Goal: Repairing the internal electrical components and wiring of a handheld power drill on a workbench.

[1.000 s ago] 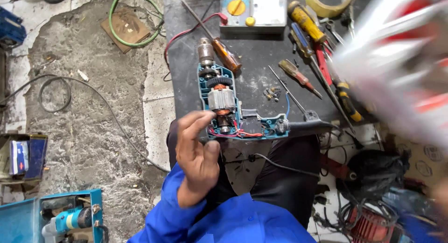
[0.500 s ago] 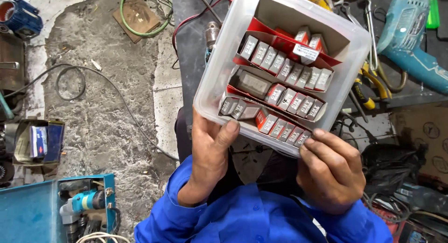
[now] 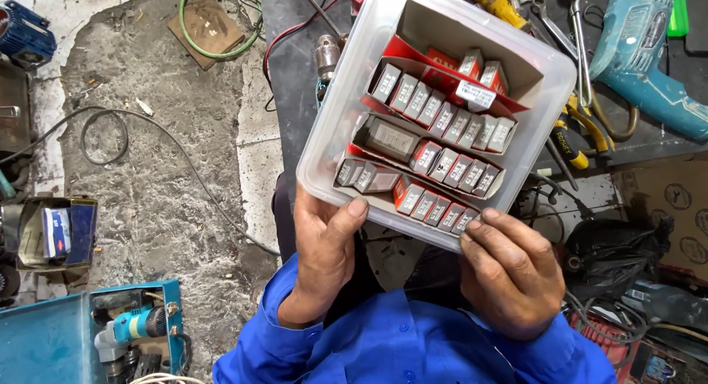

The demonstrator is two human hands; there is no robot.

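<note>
Workshop floor; hands (image 3: pixel 324 251) hold tub (image 3: pixel 339 144).

A repair workshop; power drill (image 3: pixel 649 56), pliers (image 3: pixel 571 144), cables on cracked floor (image 3: pixel 169 177).

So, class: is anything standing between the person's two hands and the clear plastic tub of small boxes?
Nothing visible. The left hand and right hand both grip the near rim of the clear plastic tub directly, thumb and fingertips on the small boxes' side.
</note>
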